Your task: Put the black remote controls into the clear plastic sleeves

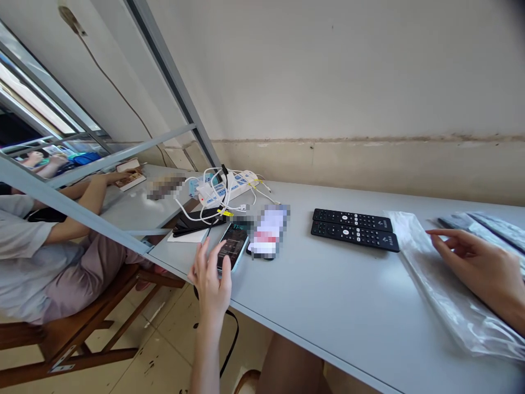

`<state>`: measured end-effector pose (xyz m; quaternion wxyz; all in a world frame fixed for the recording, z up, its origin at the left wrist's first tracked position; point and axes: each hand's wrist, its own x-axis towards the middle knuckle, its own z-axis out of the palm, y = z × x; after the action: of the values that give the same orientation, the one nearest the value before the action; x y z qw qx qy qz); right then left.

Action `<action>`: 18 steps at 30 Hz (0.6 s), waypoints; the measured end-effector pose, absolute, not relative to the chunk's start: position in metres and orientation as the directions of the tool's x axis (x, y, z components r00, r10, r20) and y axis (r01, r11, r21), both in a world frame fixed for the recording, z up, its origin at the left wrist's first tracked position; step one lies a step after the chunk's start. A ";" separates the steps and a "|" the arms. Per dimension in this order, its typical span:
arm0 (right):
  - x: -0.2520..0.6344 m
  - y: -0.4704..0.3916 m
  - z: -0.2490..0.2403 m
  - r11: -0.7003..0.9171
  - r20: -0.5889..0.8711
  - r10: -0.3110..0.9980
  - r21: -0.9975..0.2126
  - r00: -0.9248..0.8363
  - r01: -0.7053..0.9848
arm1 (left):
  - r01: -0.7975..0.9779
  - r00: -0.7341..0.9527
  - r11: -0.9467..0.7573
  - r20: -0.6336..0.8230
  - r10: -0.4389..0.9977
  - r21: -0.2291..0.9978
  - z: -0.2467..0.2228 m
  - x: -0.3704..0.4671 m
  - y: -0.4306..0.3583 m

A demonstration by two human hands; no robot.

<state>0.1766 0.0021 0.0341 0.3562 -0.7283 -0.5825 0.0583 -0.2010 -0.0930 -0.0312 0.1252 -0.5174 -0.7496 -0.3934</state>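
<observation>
My left hand [212,273] is at the near left edge of the table, fingers apart, over the lower part of a dark-screened phone [233,246]. Whether its fingertips touch the phone I cannot tell. A second phone [266,232] with a lit, blurred-out screen lies just right of it. My right hand [478,260] rests over a clear plastic bag [435,295] on the right, index finger stretched out and the others loosely curled, with nothing seen in it. Two black remote controls [355,229] lie side by side left of the bag. More dark items in plastic [488,221] lie behind my right hand.
A white power strip [233,186] with tangled white cables stands at the back left, beside a black flat item [197,221]. A grey metal frame [164,71] rises at the table's left. Beyond it another person [77,235] sits on a wooden chair [90,323].
</observation>
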 end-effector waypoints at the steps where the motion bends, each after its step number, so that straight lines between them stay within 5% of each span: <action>1: 0.177 0.002 0.034 -0.068 0.329 0.890 -0.590 0.315 0.805 | 0.879 -0.425 0.118 0.648 0.632 0.462 -0.031 -0.200 -0.093; 5: 0.175 0.002 0.035 -0.047 0.336 0.893 -0.592 0.299 0.805 | 0.913 -0.253 -0.145 0.808 0.533 0.381 -0.019 -0.175 -0.092; 10: 0.171 0.002 0.039 -0.100 0.291 0.901 -0.583 0.323 0.806 | 0.742 0.100 -0.581 0.803 0.587 0.333 0.031 -0.092 -0.093; 14: 0.175 0.003 0.036 -0.142 0.249 0.909 -0.573 0.336 0.807 | 0.471 0.676 -0.880 0.615 0.406 0.063 0.054 -0.017 -0.078; 18: 0.190 0.009 0.017 -0.073 0.326 0.904 -0.519 0.277 0.851 | 0.278 0.917 -0.946 0.338 0.210 -0.166 0.046 0.028 -0.040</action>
<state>0.1897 0.0094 0.0166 0.3216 -0.7315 -0.5999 0.0407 0.0281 -0.0398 0.0457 0.1058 -0.9733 -0.1255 -0.1601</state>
